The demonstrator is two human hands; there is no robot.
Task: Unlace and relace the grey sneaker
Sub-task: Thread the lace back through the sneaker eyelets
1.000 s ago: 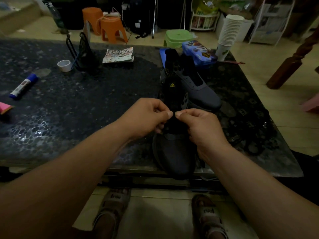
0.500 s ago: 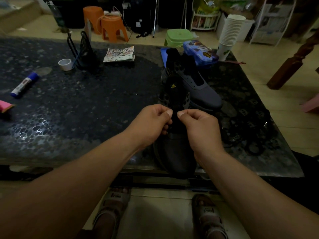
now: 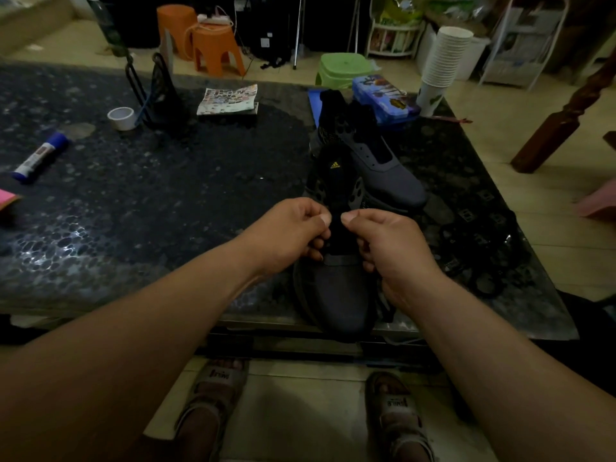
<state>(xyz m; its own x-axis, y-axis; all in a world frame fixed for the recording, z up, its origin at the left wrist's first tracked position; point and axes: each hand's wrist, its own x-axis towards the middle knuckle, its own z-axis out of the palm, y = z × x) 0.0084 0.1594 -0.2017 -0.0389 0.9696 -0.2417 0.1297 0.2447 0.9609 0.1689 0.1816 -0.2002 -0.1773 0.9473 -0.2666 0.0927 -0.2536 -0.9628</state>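
Observation:
A grey sneaker (image 3: 336,295) lies at the near edge of the dark table (image 3: 160,201), toe toward me and overhanging the edge, its black tongue with a yellow logo pointing away. My left hand (image 3: 286,231) and my right hand (image 3: 388,243) are closed at the two sides of its lace area, thumbs nearly touching over the tongue. Each seems to pinch a dark lace, but the lace itself is too dark to make out. A second grey sneaker (image 3: 373,155) lies just behind, without visible laces.
On the table are a glue stick (image 3: 40,156), a tape roll (image 3: 121,118), a black wire holder (image 3: 160,91), a patterned booklet (image 3: 228,100), a blue box (image 3: 383,93) and stacked paper cups (image 3: 441,65). Stools stand on the floor beyond. My sandalled feet are below the table edge.
Both hands have slid slightly toward me along the sneaker and moved a little apart at the thumbs. The sneaker stays in place.

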